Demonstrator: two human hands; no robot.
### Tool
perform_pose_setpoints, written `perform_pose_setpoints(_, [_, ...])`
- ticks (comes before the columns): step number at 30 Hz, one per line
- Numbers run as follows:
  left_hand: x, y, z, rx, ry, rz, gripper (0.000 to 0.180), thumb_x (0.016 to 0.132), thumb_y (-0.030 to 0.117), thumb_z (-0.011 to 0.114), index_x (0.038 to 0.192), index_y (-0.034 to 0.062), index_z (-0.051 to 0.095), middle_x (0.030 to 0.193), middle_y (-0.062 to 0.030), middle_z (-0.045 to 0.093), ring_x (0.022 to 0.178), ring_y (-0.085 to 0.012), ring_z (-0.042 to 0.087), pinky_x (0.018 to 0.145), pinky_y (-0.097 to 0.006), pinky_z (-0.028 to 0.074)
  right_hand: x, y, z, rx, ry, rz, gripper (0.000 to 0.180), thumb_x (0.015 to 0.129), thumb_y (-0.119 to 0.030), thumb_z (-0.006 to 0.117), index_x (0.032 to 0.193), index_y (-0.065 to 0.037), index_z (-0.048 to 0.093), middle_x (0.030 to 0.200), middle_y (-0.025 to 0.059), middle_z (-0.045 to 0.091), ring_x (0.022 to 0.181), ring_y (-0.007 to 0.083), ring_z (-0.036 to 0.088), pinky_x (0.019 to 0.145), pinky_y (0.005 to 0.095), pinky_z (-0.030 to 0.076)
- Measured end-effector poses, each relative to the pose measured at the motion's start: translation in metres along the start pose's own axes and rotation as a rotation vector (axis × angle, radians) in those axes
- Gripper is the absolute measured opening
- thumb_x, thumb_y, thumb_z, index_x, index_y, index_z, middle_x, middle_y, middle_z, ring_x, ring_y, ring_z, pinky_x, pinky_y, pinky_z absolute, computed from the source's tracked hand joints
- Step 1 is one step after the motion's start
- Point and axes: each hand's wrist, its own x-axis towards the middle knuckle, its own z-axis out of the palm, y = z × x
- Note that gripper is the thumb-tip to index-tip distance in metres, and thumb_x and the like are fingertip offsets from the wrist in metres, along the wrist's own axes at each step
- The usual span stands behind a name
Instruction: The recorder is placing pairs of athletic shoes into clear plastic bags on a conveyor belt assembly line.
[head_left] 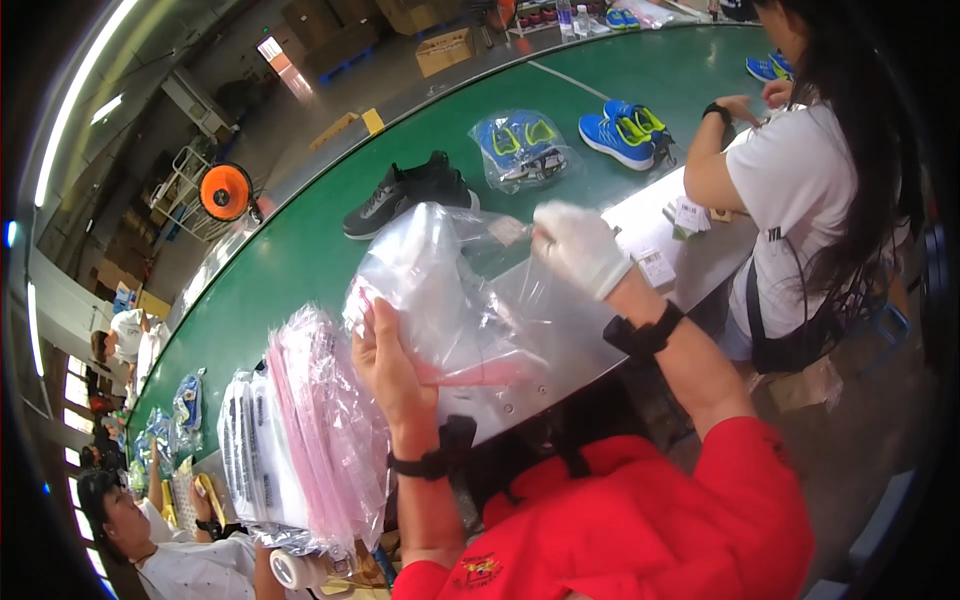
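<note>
A clear plastic bag (425,255) with pink along its edges is stretched between my hands, over the metal ledge (560,375). My bare left hand (388,355) grips the bag's near left side, thumb pointing up. My right hand (580,248), in a white glove, pinches the bag's far right edge, slightly blurred. A small pale printed patch (508,230) shows next to the gloved fingers; whether it is a label on the bag I cannot tell. Just beyond the bag, a pair of black sneakers (405,195) rests on the green belt (300,235), partly covered by the bag.
A stack of pink and clear plastic bags (315,430) lies left of my left hand. Bagged blue sneakers (520,140) and unbagged blue-and-lime sneakers (625,135) sit farther along the belt. A co-worker (800,190) in white stands close on the right, near paper tags (690,215). Another person (190,565) is at lower left.
</note>
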Motion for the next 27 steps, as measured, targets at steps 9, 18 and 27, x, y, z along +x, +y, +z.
perform_pose_setpoints(9, [-0.023, -0.002, 0.046, 0.181, -0.426, -0.084, 0.012, 0.091, 0.015, 0.059, 0.095, 0.0032, 0.061, 0.088, -0.0011, 0.061, 0.069, -0.0063, 0.054, 0.058, -0.02, 0.043, -0.013, -0.057, 0.016, 0.24, -0.129, -0.261, 0.027, 0.077, -0.018, 0.061, 0.1, -0.003, 0.059, 0.091, 0.0158, 0.062, 0.087, 0.0312, 0.061, 0.072, 0.0389, 0.05])
perform_pose_setpoints(18, [-0.086, -0.001, 0.011, 0.473, -0.683, -0.234, 0.018, 0.091, 0.011, 0.059, 0.078, -0.0003, 0.063, 0.052, 0.002, 0.05, 0.048, -0.0026, 0.042, 0.041, -0.022, 0.031, -0.008, -0.055, 0.029, 0.337, -0.136, -0.327, 0.026, 0.077, -0.02, 0.058, 0.095, -0.003, 0.066, 0.091, 0.0164, 0.067, 0.084, 0.0346, 0.064, 0.073, 0.0403, 0.051])
perform_pose_setpoints(27, [0.001, 0.0, 0.024, 0.426, -0.175, 0.126, 0.018, 0.093, 0.019, 0.059, 0.079, 0.0072, 0.059, 0.064, 0.0095, 0.046, 0.054, 0.0005, 0.034, 0.047, -0.019, 0.022, 0.002, -0.052, 0.058, -0.013, -0.756, -0.414, 0.023, 0.076, -0.02, 0.057, 0.087, -0.005, 0.071, 0.089, 0.0139, 0.069, 0.08, 0.031, 0.066, 0.072, 0.0414, 0.051])
